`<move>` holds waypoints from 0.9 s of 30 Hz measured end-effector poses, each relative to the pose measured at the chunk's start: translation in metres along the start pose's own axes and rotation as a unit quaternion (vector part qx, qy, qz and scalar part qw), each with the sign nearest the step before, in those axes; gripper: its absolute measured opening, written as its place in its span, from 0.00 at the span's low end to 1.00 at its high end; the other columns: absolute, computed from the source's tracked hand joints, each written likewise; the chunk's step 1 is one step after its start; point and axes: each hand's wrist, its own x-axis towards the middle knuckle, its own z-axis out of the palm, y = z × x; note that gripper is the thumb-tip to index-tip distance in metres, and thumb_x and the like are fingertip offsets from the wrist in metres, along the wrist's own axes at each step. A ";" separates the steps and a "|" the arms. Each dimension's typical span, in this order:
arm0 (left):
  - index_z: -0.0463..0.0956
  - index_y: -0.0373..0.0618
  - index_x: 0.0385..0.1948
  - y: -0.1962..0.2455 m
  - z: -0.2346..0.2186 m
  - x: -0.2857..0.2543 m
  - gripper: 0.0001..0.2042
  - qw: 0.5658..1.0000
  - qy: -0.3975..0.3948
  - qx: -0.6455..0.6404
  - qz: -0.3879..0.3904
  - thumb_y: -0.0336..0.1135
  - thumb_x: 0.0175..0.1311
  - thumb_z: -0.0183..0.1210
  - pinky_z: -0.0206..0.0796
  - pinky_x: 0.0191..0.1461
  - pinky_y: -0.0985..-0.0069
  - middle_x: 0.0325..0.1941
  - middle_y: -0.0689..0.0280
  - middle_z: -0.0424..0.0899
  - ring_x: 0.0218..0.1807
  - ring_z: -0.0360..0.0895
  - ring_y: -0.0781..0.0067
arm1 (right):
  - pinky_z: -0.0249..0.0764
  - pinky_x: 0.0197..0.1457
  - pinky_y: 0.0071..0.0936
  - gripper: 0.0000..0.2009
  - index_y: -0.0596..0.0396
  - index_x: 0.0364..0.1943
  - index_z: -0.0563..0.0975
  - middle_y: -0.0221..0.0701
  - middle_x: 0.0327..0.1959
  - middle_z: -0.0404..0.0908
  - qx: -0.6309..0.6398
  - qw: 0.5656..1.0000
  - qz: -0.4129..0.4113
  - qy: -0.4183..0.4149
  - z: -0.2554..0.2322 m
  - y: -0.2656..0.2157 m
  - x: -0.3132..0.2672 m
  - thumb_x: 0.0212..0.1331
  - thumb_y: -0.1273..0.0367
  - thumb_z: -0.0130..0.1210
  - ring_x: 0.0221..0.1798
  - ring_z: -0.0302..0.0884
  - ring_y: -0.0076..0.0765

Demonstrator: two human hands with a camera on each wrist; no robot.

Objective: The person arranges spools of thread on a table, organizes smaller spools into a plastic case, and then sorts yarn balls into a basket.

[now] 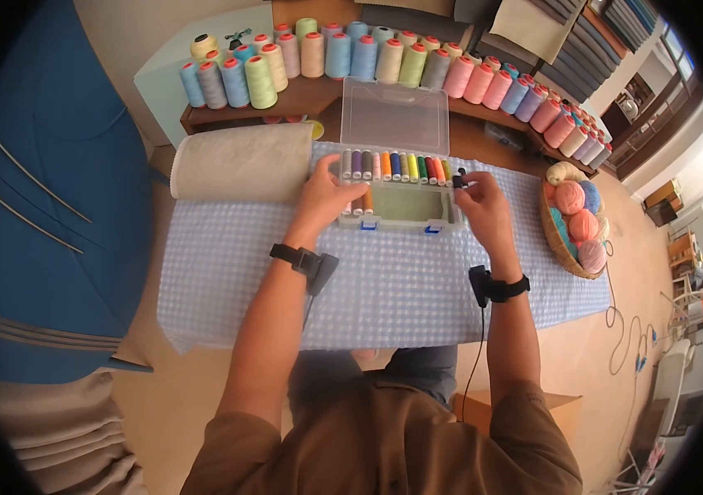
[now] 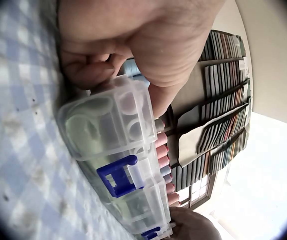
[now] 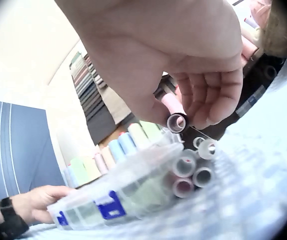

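Note:
A clear plastic thread case (image 1: 401,223) with blue latches (image 2: 117,176) stands with its lid (image 1: 395,115) raised. Spools of many colours line its back row (image 1: 405,167), and a few stand at the front left. My left hand (image 1: 323,198) grips the case's left end, thumb over the wall and fingers outside. My right hand (image 1: 485,210) pinches a black thread spool (image 3: 177,122) above the right end, its hollow end towards the wrist camera. Close below it, several spools (image 3: 193,172) lie by the case's right end, mostly hidden by the hand in the head view.
Large thread cones (image 1: 364,58) stand along a curved brown shelf behind the table. A wicker basket (image 1: 562,239) of yarn balls is at the right edge of the checked cloth (image 1: 393,289). Grey fabric (image 1: 240,161) lies at the back left. A blue chair (image 1: 46,181) stands left.

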 end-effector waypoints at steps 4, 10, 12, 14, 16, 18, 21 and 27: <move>0.64 0.36 0.70 0.004 0.000 -0.001 0.41 1.000 -0.002 -0.008 0.001 0.38 0.55 0.76 0.70 0.35 0.79 0.32 0.69 0.77 0.32 0.78 0.79 | 0.78 0.39 0.36 0.14 0.56 0.47 0.78 0.37 0.30 0.86 0.021 0.994 -0.040 -0.102 0.040 -0.035 -0.008 0.60 0.65 0.64 0.33 0.86 0.41; 0.66 0.40 0.68 -0.003 0.000 0.004 0.42 1.000 -0.003 0.014 -0.019 0.45 0.51 0.76 0.75 0.40 0.74 0.35 0.65 0.83 0.35 0.83 0.71 | 0.79 0.41 0.42 0.15 0.55 0.46 0.79 0.37 0.28 0.85 -0.067 0.989 -0.046 -0.127 0.086 -0.048 -0.012 0.60 0.64 0.65 0.34 0.85 0.49; 0.66 0.40 0.68 -0.005 0.002 0.004 0.42 1.000 0.003 0.014 -0.014 0.45 0.51 0.76 0.75 0.40 0.74 0.35 0.65 0.83 0.35 0.83 0.71 | 0.79 0.41 0.41 0.13 0.55 0.46 0.80 0.38 0.30 0.86 -0.061 0.990 -0.049 -0.121 0.091 -0.048 -0.014 0.61 0.64 0.65 0.34 0.86 0.48; 0.66 0.40 0.68 -0.005 0.001 0.004 0.42 1.000 0.007 0.013 -0.013 0.46 0.51 0.76 0.75 0.40 0.74 0.35 0.65 0.83 0.35 0.83 0.71 | 0.80 0.42 0.41 0.12 0.55 0.45 0.81 0.39 0.33 0.86 -0.043 0.991 -0.071 -0.103 0.095 -0.045 -0.015 0.62 0.65 0.64 0.35 0.86 0.48; 0.66 0.40 0.69 -0.003 0.001 0.003 0.42 1.000 0.004 0.012 -0.012 0.46 0.51 0.76 0.75 0.41 0.74 0.35 0.65 0.83 0.36 0.83 0.71 | 0.80 0.42 0.40 0.10 0.56 0.44 0.82 0.39 0.36 0.86 -0.014 0.991 -0.111 -0.067 0.093 -0.038 -0.017 0.63 0.67 0.63 0.37 0.86 0.47; 0.66 0.40 0.69 0.001 0.000 0.002 0.42 1.000 0.005 0.025 -0.009 0.45 0.51 0.76 0.75 0.41 0.74 0.36 0.64 0.83 0.36 0.83 0.71 | 0.80 0.43 0.39 0.08 0.57 0.43 0.83 0.40 0.38 0.86 -0.009 0.991 -0.132 -0.009 0.079 -0.031 -0.019 0.64 0.69 0.62 0.38 0.86 0.45; 0.66 0.40 0.69 -0.001 0.001 0.002 0.42 1.000 0.006 0.022 -0.011 0.44 0.51 0.76 0.75 0.42 0.74 0.36 0.65 0.82 0.37 0.83 0.72 | 0.79 0.43 0.36 0.07 0.57 0.43 0.83 0.40 0.39 0.84 -0.034 0.989 -0.110 0.097 0.041 -0.016 -0.016 0.63 0.71 0.62 0.37 0.85 0.42; 0.66 0.39 0.69 0.002 0.002 0.000 0.42 1.000 0.003 -0.005 -0.002 0.43 0.52 0.76 0.72 0.39 0.76 0.35 0.67 0.79 0.35 0.80 0.75 | 0.78 0.47 0.38 0.15 0.57 0.48 0.83 0.40 0.42 0.82 -0.170 0.982 0.011 0.080 -0.020 0.087 0.007 0.59 0.66 0.65 0.41 0.83 0.44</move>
